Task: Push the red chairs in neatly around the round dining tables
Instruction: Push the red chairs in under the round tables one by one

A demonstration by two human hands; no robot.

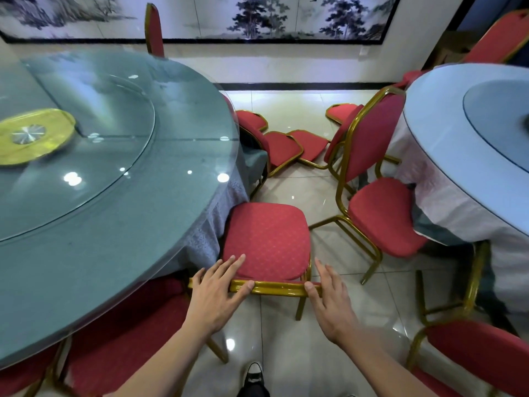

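red chair (266, 239) just ahead of both hands, seat half under desk (114, 210) | left hand (217, 290) and right hand (332, 296): fingers spread, resting on gold backrest rail (277, 287), not clenched | advice: push evenly, squarely toward desk

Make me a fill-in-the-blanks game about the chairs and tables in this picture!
1. Both hands, left hand and right hand, rest on the gold top rail of a ____ chair.
2. The table on the left has a ____ top.
3. The gold disc sits on the ____ table.
4. The painting on the wall shows ____.

Missing words: red; glass; left; trees
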